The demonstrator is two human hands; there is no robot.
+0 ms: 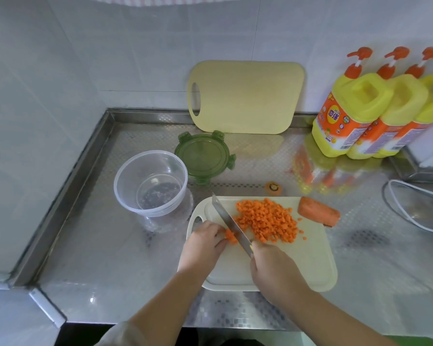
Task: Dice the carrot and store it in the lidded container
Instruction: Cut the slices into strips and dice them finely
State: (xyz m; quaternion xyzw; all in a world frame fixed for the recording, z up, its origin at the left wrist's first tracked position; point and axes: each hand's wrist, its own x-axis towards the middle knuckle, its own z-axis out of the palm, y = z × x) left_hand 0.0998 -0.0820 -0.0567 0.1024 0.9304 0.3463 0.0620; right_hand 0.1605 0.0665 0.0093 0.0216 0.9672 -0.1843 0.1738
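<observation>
a: where is the carrot lying, relative to the two hands?

b: a small carrot piece [231, 237] is sitting on the white cutting board [298, 260], right at the fingertips of the left hand [205, 239]. that hand is pinching it down with curled fingers.

a: and the right hand?

b: the right hand [273, 268] is closing round the handle of the knife [231, 224]; the handle itself is hiding under the fingers. the blade is running diagonally, tip pointing away and to the left, and it is touching the piece's right side.

a: so which way is the next cut heading?

b: leftward, i'm judging. the uncut stub is lying on the blade's left, against the left fingertips, while the diced pile [268, 221] is lying on the blade's right. the stub is so short that i cannot tell its long axis, and the fingers are sitting very near the edge.

a: anything waiting to be cut?

b: a thick carrot chunk [319, 211] is lying at the board's far right corner, long axis running roughly left to right, nearer the right hand.

a: and the container?

b: the clear container [128, 168] is standing open just off the board's far left corner, nearer the left hand, with its green lid [205, 156] lying flat just behind it.
</observation>
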